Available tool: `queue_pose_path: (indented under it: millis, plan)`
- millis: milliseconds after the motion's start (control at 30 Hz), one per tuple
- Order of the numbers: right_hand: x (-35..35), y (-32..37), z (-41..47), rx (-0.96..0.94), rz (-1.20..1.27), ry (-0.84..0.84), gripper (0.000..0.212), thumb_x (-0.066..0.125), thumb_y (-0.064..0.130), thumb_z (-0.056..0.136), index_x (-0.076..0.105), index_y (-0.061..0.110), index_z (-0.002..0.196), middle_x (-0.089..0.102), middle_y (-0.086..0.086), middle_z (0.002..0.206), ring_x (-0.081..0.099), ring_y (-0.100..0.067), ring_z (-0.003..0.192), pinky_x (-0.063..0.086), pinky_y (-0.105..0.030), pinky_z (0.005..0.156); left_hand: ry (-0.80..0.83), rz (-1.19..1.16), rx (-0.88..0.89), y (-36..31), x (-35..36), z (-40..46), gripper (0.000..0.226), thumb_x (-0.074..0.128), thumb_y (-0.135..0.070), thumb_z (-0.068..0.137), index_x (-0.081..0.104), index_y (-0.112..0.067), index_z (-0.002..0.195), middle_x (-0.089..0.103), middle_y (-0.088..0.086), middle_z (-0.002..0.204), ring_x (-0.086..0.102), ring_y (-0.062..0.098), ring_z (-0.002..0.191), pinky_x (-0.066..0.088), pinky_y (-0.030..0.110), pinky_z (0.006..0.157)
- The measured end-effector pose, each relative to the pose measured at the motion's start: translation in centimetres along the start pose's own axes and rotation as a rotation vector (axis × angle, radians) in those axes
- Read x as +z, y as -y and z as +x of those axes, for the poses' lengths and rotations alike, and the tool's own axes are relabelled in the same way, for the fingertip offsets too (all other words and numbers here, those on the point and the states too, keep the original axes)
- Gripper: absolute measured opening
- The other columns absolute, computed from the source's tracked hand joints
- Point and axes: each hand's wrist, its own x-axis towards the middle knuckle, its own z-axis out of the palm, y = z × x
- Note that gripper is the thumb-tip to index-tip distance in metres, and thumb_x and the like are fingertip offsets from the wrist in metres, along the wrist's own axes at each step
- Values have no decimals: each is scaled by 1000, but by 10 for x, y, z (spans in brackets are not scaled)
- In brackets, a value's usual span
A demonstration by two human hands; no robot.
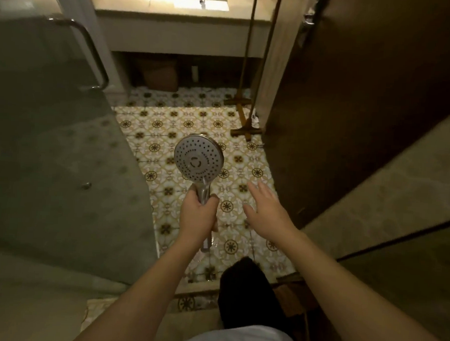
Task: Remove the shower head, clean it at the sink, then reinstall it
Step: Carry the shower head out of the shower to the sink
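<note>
The left hand [198, 216] grips the shower head [198, 157] by its handle; the right hand [268, 211] is wide, empty. The sink [201, 2] ahead looks empty.

I saw the shower head [198, 158] was glossy chrome metal, faceplate matt grey. Under it, floor tiles [244, 171] looked glazed, smooth, wet-shiny. Left of it, glass door [51, 135] frosted; right, door [352, 98] dark matt wood.

Shower head [199, 158] above floor [168, 131], sink [201, 2] ahead, glass door [51, 135] left, wooden door [352, 98] right.
</note>
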Motion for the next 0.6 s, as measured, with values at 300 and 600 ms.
queue_pose_path:
  millis: [300,600]
  plan:
    - [-15,10,226,-116,12,36,67,31,54,101,6,28,157,2,4,165,1,-14,150,8,-34,118,-103,34,-14,-22,21,197,16,62,-19,92,47,-20,85,50,7,68,48,16,44,45,30,41]
    - [-88,38,473,-166,12,71,79,43,48,97,3,19,157,8,4,165,15,-17,149,26,-37,115,-164,171,50,-101,44,433,21,61,-16,92,44,-20,80,48,7,67,48,20,49,44,34,44]
